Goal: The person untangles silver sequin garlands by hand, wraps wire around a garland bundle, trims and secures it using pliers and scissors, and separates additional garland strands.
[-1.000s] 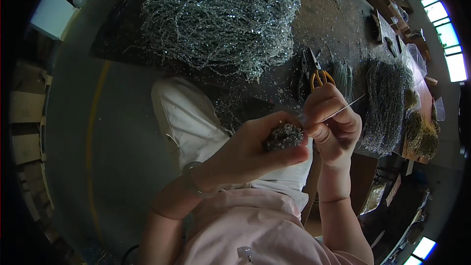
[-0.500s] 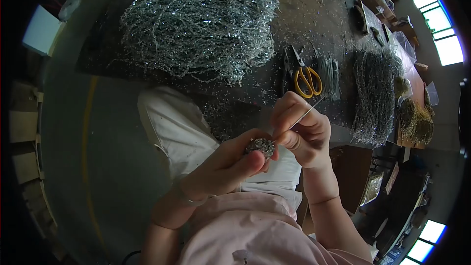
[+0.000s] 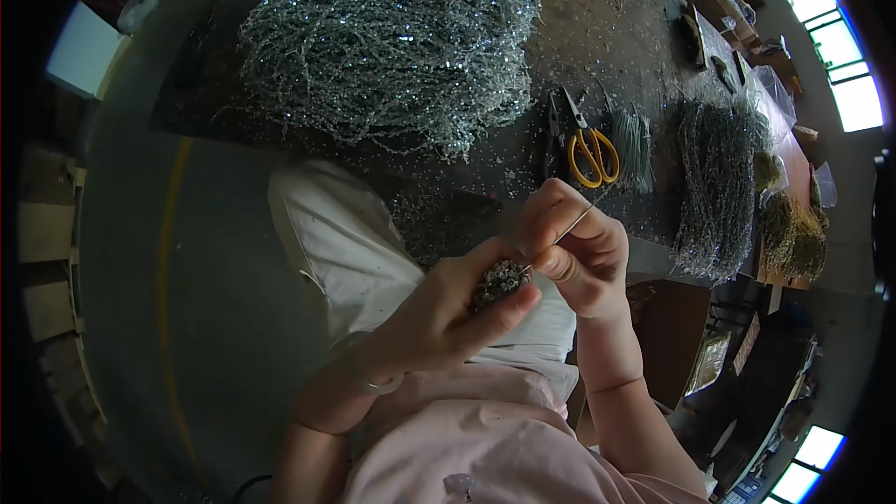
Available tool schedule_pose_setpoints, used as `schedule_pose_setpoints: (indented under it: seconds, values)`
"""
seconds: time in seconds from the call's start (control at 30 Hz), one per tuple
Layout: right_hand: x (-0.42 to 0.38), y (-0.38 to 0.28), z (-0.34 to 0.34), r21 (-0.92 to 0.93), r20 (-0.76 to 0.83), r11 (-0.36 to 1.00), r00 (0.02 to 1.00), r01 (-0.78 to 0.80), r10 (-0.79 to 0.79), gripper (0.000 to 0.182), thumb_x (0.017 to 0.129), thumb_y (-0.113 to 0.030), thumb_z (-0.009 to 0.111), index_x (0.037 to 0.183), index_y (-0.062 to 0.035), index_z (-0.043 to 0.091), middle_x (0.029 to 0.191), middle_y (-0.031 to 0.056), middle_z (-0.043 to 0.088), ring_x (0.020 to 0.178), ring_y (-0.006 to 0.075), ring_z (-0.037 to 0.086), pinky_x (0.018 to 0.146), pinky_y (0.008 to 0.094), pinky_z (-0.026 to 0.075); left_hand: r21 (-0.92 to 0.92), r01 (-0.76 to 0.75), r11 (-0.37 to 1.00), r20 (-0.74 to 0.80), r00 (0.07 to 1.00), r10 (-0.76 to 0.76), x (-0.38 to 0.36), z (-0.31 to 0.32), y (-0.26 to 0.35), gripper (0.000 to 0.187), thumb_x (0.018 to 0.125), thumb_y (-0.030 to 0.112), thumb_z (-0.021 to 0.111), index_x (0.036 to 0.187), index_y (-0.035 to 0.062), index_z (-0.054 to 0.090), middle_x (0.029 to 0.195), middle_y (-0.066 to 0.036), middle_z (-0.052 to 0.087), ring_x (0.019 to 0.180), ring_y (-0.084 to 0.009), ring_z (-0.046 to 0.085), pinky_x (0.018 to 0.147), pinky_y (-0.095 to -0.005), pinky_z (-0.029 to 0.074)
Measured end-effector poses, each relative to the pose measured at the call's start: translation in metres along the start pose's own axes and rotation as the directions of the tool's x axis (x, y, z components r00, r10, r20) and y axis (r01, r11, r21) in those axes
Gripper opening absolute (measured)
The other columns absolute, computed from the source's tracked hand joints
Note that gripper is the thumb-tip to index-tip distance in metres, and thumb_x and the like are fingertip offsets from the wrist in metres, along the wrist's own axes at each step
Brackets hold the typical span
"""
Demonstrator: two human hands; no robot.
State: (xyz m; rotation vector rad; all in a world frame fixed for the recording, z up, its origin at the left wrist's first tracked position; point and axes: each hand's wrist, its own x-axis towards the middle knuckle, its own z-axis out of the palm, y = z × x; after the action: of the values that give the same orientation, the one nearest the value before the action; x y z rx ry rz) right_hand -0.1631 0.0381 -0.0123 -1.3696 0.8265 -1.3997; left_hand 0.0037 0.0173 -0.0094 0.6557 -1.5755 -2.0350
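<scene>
My left hand (image 3: 457, 303) is wrapped round a glittery silver bundle (image 3: 501, 282), whose knobbly end shows between thumb and fingers. Close beside it on the right, my right hand (image 3: 581, 247) pinches a thin wire (image 3: 572, 226). The wire slants from the bundle's end up to the right, past my knuckles. Beyond my right hand, scissors with yellow handles (image 3: 594, 157) lie on the dark table (image 3: 597, 42), next to dark-handled pliers (image 3: 554, 131) and a bunch of thin green wires (image 3: 635, 145).
A large heap of silver glittery strands (image 3: 392, 47) covers the table's left part. Another silver bunch (image 3: 714, 187) hangs over the edge at the right, with a golden bunch (image 3: 791, 233) beyond. My lap (image 3: 341, 233) is below the table's near edge.
My left hand has turned a little, and the bundle's end now faces more upward between thumb and fingers. My right hand keeps its pinch on the wire. The view has shifted slightly.
</scene>
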Motion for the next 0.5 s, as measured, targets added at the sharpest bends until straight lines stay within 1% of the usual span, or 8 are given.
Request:
schedule_pose_setpoints:
  seconds: [0.07, 0.13, 0.27, 0.3, 0.33, 0.37, 0.43, 0.5]
  values:
    - [-0.001, 0.001, -0.001, -0.001, 0.007, 1.0, 1.0, 0.005, -0.005, 0.01, 0.077, -0.008, 0.061, 0.078, -0.0005, 0.055, 0.078, 0.0072, 0.049, 0.072, 0.0128, 0.046, 0.062, 0.0233, 0.039, -0.021, 0.024, 0.999, 0.021, 1.0, -0.023, -0.002, 0.0, 0.002, 0.028, 0.084, 0.021, 0.054, 0.098, -0.0011, 0.047, 0.055, 0.003, 0.042, 0.052, -0.0023, 0.037, 0.046, -0.0201, 0.03]
    - [-0.001, 0.0, 0.0, -0.001, 0.015, 1.0, 1.0, 0.009, -0.009, 0.011, 0.077, -0.009, 0.061, 0.077, 0.0, 0.055, 0.078, 0.0076, 0.048, 0.071, 0.0124, 0.046, 0.06, 0.0228, 0.04, -0.117, 0.154, 0.981, 0.071, 0.987, -0.146, -0.003, -0.001, 0.006, 0.027, 0.083, 0.025, 0.056, 0.094, 0.002, 0.047, 0.072, 0.003, 0.046, 0.06, -0.0021, 0.037, 0.052, -0.0184, 0.032]
    - [-0.003, -0.004, 0.003, 0.106, -0.047, 0.992, 0.996, -0.068, 0.073, 0.013, 0.076, -0.009, 0.062, 0.077, 0.0012, 0.055, 0.078, 0.0087, 0.048, 0.068, 0.0118, 0.046, 0.057, 0.0215, 0.041, -0.171, 0.137, 0.976, 0.099, 0.988, -0.122, -0.005, 0.0, 0.006, 0.029, 0.086, 0.025, 0.051, 0.1, 0.0009, 0.046, 0.076, 0.002, 0.047, 0.062, -0.0035, 0.038, 0.055, -0.019, 0.034]
    - [-0.003, -0.004, 0.003, 0.149, -0.067, 0.984, 0.992, -0.098, 0.109, 0.013, 0.076, -0.009, 0.062, 0.077, 0.0014, 0.055, 0.078, 0.0091, 0.048, 0.067, 0.0117, 0.046, 0.057, 0.0214, 0.041, -0.199, 0.079, 0.977, 0.097, 0.993, -0.06, -0.005, 0.0, 0.0, 0.03, 0.087, 0.026, 0.049, 0.102, 0.0002, 0.045, 0.078, 0.001, 0.048, 0.064, -0.0045, 0.039, 0.057, -0.0195, 0.034]
    - [-0.003, -0.004, 0.003, 0.148, -0.066, 0.984, 0.992, -0.098, 0.109, 0.013, 0.076, -0.009, 0.062, 0.077, 0.0014, 0.055, 0.078, 0.0091, 0.048, 0.067, 0.0117, 0.046, 0.057, 0.0214, 0.041, -0.228, 0.019, 0.974, 0.094, 0.996, 0.002, -0.006, -0.001, -0.003, 0.031, 0.087, 0.026, 0.047, 0.104, -0.0004, 0.044, 0.081, -0.001, 0.048, 0.066, -0.0054, 0.04, 0.059, -0.0199, 0.035]
    - [-0.003, -0.004, 0.004, 0.166, -0.066, 0.982, 0.993, -0.089, 0.101, 0.013, 0.076, -0.01, 0.063, 0.077, 0.0009, 0.055, 0.077, 0.0084, 0.048, 0.067, 0.0117, 0.046, 0.056, 0.021, 0.041, -0.228, 0.019, 0.973, 0.093, 0.996, 0.003, -0.006, -0.001, -0.002, 0.031, 0.087, 0.026, 0.047, 0.104, -0.0004, 0.044, 0.081, -0.001, 0.048, 0.066, -0.0054, 0.04, 0.059, -0.0199, 0.035]
    - [-0.003, -0.002, 0.003, 0.184, -0.062, 0.98, 0.994, -0.08, 0.093, 0.013, 0.076, -0.01, 0.063, 0.077, 0.0004, 0.055, 0.077, 0.0078, 0.047, 0.067, 0.0116, 0.046, 0.056, 0.0206, 0.041, -0.117, 0.05, 0.992, 0.114, 0.993, -0.037, -0.007, -0.002, 0.001, 0.032, 0.089, 0.027, 0.043, 0.104, -0.0009, 0.044, 0.082, -0.003, 0.048, 0.068, -0.0068, 0.041, 0.061, -0.0211, 0.036]
    - [-0.003, 0.004, -0.001, 0.113, -0.001, 0.994, 1.0, -0.004, 0.004, 0.013, 0.078, -0.012, 0.061, 0.076, -0.0003, 0.055, 0.077, 0.0068, 0.048, 0.065, 0.0112, 0.046, 0.054, 0.0189, 0.039, -0.08, 0.018, 0.997, 0.095, 0.995, -0.011, -0.006, -0.001, -0.001, 0.032, 0.089, 0.028, 0.043, 0.102, -0.0007, 0.044, 0.081, -0.003, 0.048, 0.068, -0.007, 0.041, 0.062, -0.0211, 0.036]
